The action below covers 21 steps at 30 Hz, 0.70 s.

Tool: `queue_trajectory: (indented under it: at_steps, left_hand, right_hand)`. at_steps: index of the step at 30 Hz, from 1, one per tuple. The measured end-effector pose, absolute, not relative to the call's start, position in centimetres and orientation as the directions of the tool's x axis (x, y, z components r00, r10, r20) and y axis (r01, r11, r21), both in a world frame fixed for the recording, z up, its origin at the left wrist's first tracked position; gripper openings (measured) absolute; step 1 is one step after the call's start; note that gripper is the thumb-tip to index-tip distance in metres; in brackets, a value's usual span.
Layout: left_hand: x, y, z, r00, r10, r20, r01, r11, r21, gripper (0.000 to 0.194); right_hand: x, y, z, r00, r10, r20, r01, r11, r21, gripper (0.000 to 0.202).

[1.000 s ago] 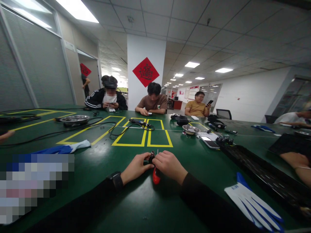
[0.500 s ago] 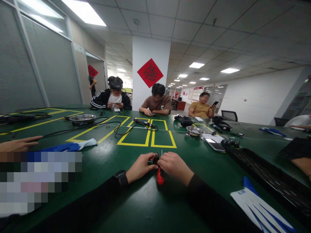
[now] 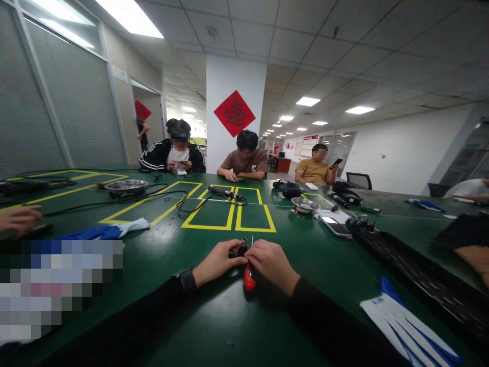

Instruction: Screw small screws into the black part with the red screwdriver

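On the near right lies a white-and-blue glove (image 3: pixel 389 316), the small print on its cuff too tiny to read. Farther in, over the green table (image 3: pixel 229 316), the person's black-sleeved arms converge. The left hand (image 3: pixel 217 261), a dark band (image 3: pixel 185 279) at its wrist, pinches a small black cylinder (image 3: pixel 243 246) with a metal top; the right hand (image 3: pixel 273 261), knuckles up, is bent round a red-handled tool (image 3: pixel 249 280) just beside it, handle toward the person, thin shaft showing past the fingers. Beyond, yellow tape (image 3: pixel 206 228) marks out rectangles; a long black tray (image 3: pixel 416 288) and a phone (image 3: pixel 336 227) lie rightward. Across the table sit three people (image 3: pixel 243 163), before a white pillar (image 3: pixel 237 71) bearing a red diamond sign (image 3: pixel 234 113), its black brushed characters blurred.
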<state>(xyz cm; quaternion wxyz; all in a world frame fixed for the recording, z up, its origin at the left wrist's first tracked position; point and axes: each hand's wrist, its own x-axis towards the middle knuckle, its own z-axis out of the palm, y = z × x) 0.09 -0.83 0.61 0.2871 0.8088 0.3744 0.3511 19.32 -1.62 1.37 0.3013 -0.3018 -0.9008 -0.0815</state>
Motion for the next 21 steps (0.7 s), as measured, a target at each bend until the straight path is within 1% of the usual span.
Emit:
queue_trajectory:
  at_steps: [4,7,9,12,13,14,15,16,18,19,21]
  left_hand:
    - [0.0,-0.8,0.8,0.481,0.808,0.34,0.376,-0.541,0.753,0.025]
    - [0.1,-0.9,1.1,0.482,0.807,0.342,0.364,-0.539,0.759,0.024]
    - [0.3,-1.1,1.2,0.477,0.811,0.338,0.369,-0.534,0.761,0.024]
    - [0.5,-1.3,1.4,0.466,0.822,0.326,0.378,-0.519,0.767,0.024]
    - [0.5,-1.4,1.4,0.459,0.827,0.324,0.389,-0.515,0.764,0.024]
    - [0.6,-1.4,1.4,0.448,0.832,0.326,0.405,-0.514,0.756,0.024]
    - [0.6,-1.5,1.4,0.439,0.835,0.33,0.425,-0.517,0.743,0.025]
    - [0.7,-1.6,1.3,0.432,0.836,0.339,0.446,-0.525,0.725,0.025]
    - [0.7,-1.7,1.2,0.429,0.825,0.368,0.472,-0.551,0.688,0.027]
    - [0.6,-1.7,1.1,0.428,0.817,0.385,0.476,-0.567,0.673,0.03]
    - [0.6,-1.7,0.8,0.421,0.806,0.417,0.474,-0.587,0.656,0.042]
  right_hand:
    - [19.5,-1.7,1.7,-0.677,0.481,0.557,0.56,0.828,-0.035,0.015]
    - [19.6,-1.9,1.8,-0.674,0.498,0.546,0.548,0.833,-0.083,0.015]
    - [19.6,-1.9,1.7,-0.639,0.531,0.556,0.539,0.825,-0.169,0.015]
    - [19.6,-1.8,1.3,-0.529,0.634,0.564,0.524,0.767,-0.371,0.014]
    - [19.7,-1.7,1.2,-0.496,0.666,0.557,0.526,0.741,-0.417,0.016]
    - [19.9,-1.6,1.2,-0.481,0.686,0.547,0.538,0.723,-0.433,0.02]
    - [20.0,-1.5,1.3,-0.492,0.688,0.534,0.563,0.719,-0.408,0.024]
    - [20.2,-1.4,1.4,-0.531,0.674,0.514,0.593,0.729,-0.343,0.028]
    - [20.6,-1.3,1.8,-0.646,0.627,0.436,0.625,0.762,-0.169,0.033]
    - [20.7,-1.3,1.9,-0.694,0.608,0.385,0.629,0.773,-0.088,0.033]
    - [20.9,-1.2,2.3,-0.752,0.591,0.292,0.626,0.779,0.036,0.031]
